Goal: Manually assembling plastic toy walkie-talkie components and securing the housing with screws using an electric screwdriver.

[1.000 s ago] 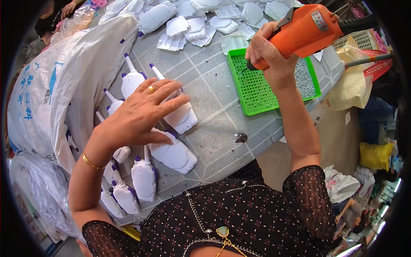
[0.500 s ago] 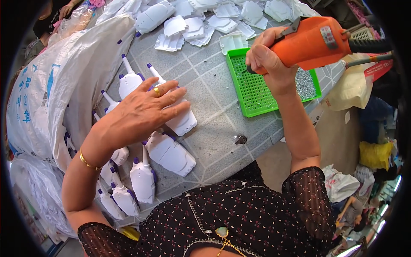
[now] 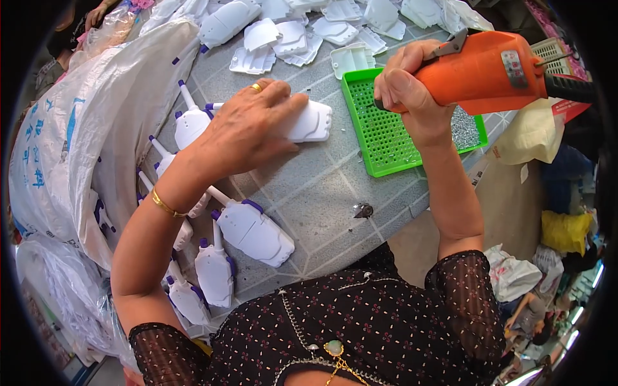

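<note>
My left hand (image 3: 254,125), wearing a gold ring, is closed over a white toy walkie-talkie (image 3: 313,122) with a purple-tipped antenna pointing left. Its middle is hidden under my fingers. My right hand (image 3: 415,87) grips an orange electric screwdriver (image 3: 483,69) with a black cable end, held above the green tray. That green perforated tray (image 3: 380,168) has small silvery screws (image 3: 465,128) at its right end. Nearer me lies another white walkie-talkie (image 3: 254,233), flat on the grey table. More of them, such as one walkie-talkie (image 3: 214,273), lie along the left side.
White plastic cover pieces (image 3: 290,40) are heaped at the far side of the grey table (image 3: 322,206). A large white woven sack (image 3: 116,96) bulges along the left edge. A small dark object (image 3: 362,210) lies near the front edge. Part of another person shows at far left.
My left hand has moved away from me and slightly right, turning the walkie-talkie so it lies nearly sideways. The screwdriver in my right hand has shifted slightly right and lower.
</note>
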Motion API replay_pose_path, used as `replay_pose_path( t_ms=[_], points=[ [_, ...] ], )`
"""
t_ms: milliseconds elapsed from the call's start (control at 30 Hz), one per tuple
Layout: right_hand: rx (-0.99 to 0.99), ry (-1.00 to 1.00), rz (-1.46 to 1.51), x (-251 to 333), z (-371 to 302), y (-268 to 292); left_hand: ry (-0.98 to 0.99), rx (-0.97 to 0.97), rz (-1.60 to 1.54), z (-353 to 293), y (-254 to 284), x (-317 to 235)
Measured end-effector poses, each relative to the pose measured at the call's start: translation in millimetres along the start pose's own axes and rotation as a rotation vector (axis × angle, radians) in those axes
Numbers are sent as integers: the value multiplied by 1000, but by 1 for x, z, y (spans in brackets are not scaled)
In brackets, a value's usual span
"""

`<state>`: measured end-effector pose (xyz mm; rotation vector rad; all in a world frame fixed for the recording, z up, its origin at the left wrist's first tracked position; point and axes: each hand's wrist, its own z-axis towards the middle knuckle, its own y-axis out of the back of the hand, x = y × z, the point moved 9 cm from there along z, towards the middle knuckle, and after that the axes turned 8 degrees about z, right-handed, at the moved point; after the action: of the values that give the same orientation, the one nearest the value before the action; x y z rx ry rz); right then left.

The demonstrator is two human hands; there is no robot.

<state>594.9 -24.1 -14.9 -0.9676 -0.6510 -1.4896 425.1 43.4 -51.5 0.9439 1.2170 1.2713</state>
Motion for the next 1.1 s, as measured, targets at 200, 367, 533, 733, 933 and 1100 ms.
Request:
replay_pose_path(
  t_ms=[200,367,533,733,933,1100],
  points=[
    [-3,-14,22,-1,0,1,75,-37,-135,2,-5,8],
    [-40,-33,75,-5,2,5,91,-45,-162,3,-6,8],
    [3,-12,20,-3,2,2,121,-43,-176,1,-9,11],
    [-42,-24,65,-5,4,5,135,-43,-223,1,-11,14],
    [42,42,176,19,12,-1,111,-102,-217,-1,-10,12],
    [90,78,336,30,19,-21,104,-105,-201,-3,-12,13]
  ],
)
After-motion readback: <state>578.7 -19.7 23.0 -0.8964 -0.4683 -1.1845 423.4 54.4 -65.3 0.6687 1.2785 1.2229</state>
